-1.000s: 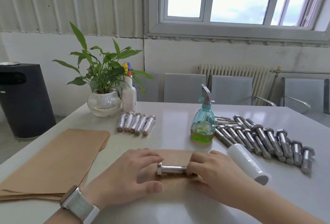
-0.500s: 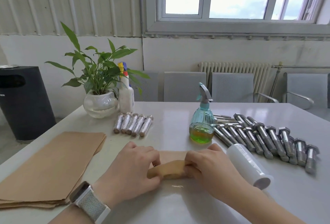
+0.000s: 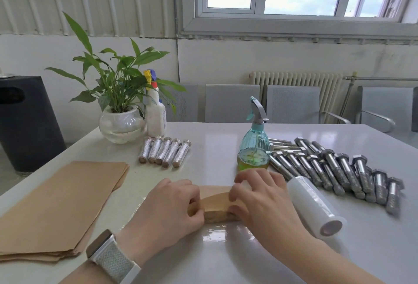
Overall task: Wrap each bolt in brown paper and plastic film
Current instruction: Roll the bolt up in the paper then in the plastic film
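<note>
A bolt rolled in brown paper [image 3: 216,208] lies near the front of the white table [image 3: 226,139], on a sheet of clear plastic film [image 3: 214,235]. My left hand [image 3: 167,210] grips its left end and my right hand [image 3: 260,202] grips its right end; the bolt itself is hidden by the paper. A roll of plastic film [image 3: 314,206] lies just right of my right hand. Several bare steel bolts [image 3: 334,168] are piled at the right. Several wrapped bolts [image 3: 164,152] lie in a row further back. A stack of brown paper sheets [image 3: 56,206] sits at the left.
A teal spray bottle [image 3: 254,143] stands just behind my right hand. A potted plant in a glass bowl [image 3: 121,123] and a white spray bottle [image 3: 155,111] stand at the back left. Grey chairs [image 3: 291,105] line the far edge; a black bin [image 3: 24,120] is on the floor left.
One second ago the bolt lay bare on the paper between my hands. Both hands have since rolled the brown paper around it, and it is now fully covered.
</note>
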